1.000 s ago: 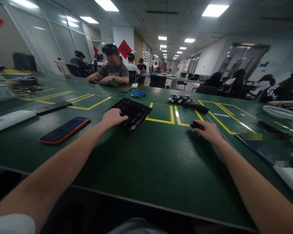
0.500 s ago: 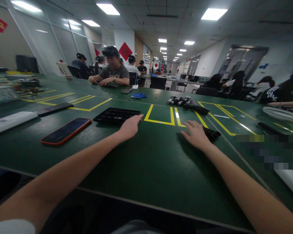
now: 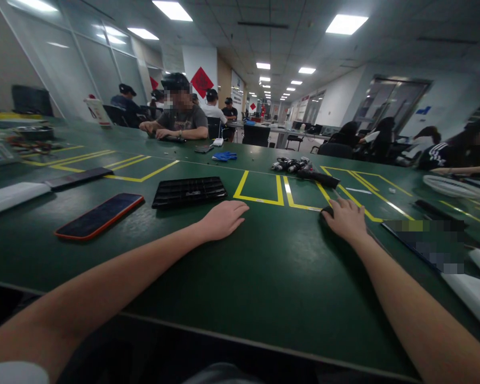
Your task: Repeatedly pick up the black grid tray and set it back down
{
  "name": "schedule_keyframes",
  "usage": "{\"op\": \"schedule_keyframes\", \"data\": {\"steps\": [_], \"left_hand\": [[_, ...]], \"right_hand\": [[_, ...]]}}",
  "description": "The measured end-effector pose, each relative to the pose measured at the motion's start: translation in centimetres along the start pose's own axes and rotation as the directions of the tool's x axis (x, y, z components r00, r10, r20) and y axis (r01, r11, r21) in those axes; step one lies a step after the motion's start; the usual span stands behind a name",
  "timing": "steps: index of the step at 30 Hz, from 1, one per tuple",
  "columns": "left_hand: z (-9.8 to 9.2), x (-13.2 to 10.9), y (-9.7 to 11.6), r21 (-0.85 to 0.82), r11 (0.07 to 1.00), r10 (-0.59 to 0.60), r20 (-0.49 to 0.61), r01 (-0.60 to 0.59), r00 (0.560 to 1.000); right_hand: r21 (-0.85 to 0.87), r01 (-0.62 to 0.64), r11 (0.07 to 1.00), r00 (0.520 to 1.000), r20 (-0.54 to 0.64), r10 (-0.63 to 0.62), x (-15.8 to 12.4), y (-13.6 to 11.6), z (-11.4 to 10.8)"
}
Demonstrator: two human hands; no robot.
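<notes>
My left hand is held over the green table with its fingers stretched out and nothing in them. Just beyond it to the left lies a black tray with a ribbed, compartment-like surface. My right hand has its fingers bent over a small black object. Most of that object is under the hand, so its kind does not show. Further off, a bundle of black cables with metal connectors sits beside a black cylindrical thing.
An orange-edged phone lies at the left, near a dark flat bar and a white box. Yellow tape marks the table. A blue glove lies farther back. Across the table sits a person.
My right hand has moved right, onto the small black object that lay beside it. My left hand has drawn back from the tray's edge, toward me and slightly right.
</notes>
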State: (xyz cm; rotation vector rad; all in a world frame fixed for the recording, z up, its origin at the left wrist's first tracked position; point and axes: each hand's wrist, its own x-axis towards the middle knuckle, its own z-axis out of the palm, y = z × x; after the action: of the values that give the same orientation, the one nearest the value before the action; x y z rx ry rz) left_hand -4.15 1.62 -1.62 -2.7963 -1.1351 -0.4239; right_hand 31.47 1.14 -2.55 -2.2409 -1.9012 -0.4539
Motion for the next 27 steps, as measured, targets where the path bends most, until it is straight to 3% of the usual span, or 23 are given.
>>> {"op": "schedule_keyframes", "data": {"steps": [3, 6, 11, 14, 16, 17, 20, 22, 27], "left_hand": [[-0.4, 0.0, 0.1, 0.124, 0.977, -0.170, -0.017, 0.171, 0.985], [-0.6, -0.1, -0.5, 0.137, 0.940, -0.325, 0.092, 0.311, 0.941], [-1.3, -0.2, -1.5, 0.016, 0.955, -0.296, 0.153, 0.297, 0.943], [-1.9, -0.2, -3.0, -0.076, 0.918, -0.385, 0.063, 0.389, 0.921], [-2.3, -0.3, -4.5, -0.220, 0.833, -0.530, -0.048, 0.508, 0.847], [-2.4, -0.4, -5.4, -0.346, 0.753, -0.618, -0.080, 0.560, 0.782], [-2.9, -0.9, -7.3, -0.702, 0.421, -0.808, -0.002, 0.575, 0.589], [-3.2, -1.2, -8.1, -0.793, 0.290, -0.843, 0.052, 0.535, 0.535], [-4.5, -1.8, -9.6, -0.886, 0.129, -0.882, 0.103, 0.446, 0.460]], "right_hand": [[0.016, -0.096, 0.995, 0.983, 0.160, 0.092, 0.1, 1.4, 0.6], [0.015, -0.077, 0.997, 0.984, 0.164, 0.074, 0.0, 1.4, 0.8], [0.015, -0.067, 0.998, 0.985, 0.162, 0.064, 0.0, 1.0, 0.5], [0.012, -0.063, 0.998, 0.986, 0.153, 0.061, 0.1, 1.2, 0.8], [0.010, -0.067, 0.998, 0.988, 0.137, 0.065, 0.2, 1.4, 1.2], [0.009, -0.068, 0.998, 0.989, 0.130, 0.066, 0.3, 1.5, 1.4], [-0.002, -0.052, 0.999, 0.992, 0.119, 0.052, 0.3, 1.6, 1.7], [-0.005, -0.045, 0.999, 0.991, 0.125, 0.046, 0.4, 1.7, 1.8], [0.016, -0.074, 0.997, 0.988, 0.140, 0.071, 0.4, 1.6, 1.6]]}}
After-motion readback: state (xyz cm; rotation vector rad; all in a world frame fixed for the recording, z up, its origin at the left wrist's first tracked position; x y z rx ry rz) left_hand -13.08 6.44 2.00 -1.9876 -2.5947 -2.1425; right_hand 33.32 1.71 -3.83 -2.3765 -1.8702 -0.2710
